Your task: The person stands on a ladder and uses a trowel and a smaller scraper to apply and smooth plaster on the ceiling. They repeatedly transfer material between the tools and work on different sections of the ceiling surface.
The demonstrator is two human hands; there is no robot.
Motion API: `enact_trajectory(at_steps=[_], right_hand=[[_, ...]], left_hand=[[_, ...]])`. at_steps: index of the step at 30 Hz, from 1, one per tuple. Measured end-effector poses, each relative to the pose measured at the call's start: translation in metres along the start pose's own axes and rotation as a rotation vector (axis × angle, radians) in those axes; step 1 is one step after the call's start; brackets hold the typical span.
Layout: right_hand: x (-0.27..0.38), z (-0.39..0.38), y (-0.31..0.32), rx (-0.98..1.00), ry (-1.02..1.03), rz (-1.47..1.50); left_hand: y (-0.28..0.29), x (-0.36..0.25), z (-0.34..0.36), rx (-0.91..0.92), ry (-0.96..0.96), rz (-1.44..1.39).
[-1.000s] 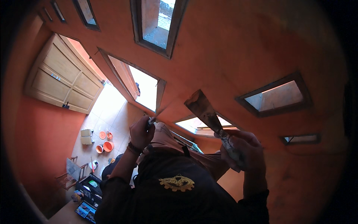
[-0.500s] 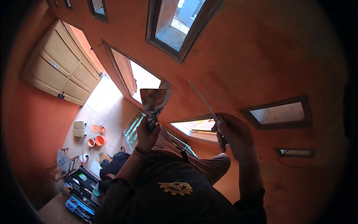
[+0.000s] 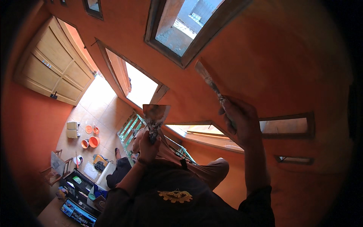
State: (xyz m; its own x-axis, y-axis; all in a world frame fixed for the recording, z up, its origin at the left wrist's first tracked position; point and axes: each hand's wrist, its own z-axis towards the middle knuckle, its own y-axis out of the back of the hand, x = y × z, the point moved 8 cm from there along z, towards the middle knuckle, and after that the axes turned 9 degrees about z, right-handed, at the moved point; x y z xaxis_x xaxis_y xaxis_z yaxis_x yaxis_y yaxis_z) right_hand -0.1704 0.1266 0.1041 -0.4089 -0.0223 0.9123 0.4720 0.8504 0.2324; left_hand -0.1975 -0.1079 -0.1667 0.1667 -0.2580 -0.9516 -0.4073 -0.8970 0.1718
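My left hand (image 3: pixel 148 146) is closed round the handle of a wide putty knife (image 3: pixel 155 114), its blade pointing up and smeared with dark and pale filler. Farther right, my right hand (image 3: pixel 242 118) grips a second putty knife (image 3: pixel 204 72), reached out toward the orange wall (image 3: pixel 272 72). That blade's tip lies just below the corner of a framed window opening (image 3: pixel 183 62). Whether it touches the wall I cannot tell. Both handles are mostly hidden by my fingers.
Green slatted rungs (image 3: pixel 130 125) stand below my left hand. Down on the tiled floor are orange paint buckets (image 3: pixel 94 142), a small wooden chair (image 3: pixel 56 166) and a lit screen (image 3: pixel 77 212). A person's dark-clothed leg (image 3: pixel 120 170) shows nearby. A yellowish door (image 3: pixel 56 62) stands at left.
My right hand has moved up along the wall, and its putty knife has turned from edge-on to show its blade face. My left hand's knife sits slightly lower. The whole view has shifted.
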Motion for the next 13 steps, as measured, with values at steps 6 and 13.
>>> enact_trajectory(at_steps=[6, 13], right_hand=[[-0.009, 0.006, 0.007, -0.035, -0.068, 0.004], [-0.012, 0.013, 0.01, -0.018, -0.059, 0.098]], left_hand=[[0.002, 0.0, 0.002, -0.003, 0.065, -0.01], [-0.001, 0.008, 0.006, 0.014, 0.087, 0.008]])
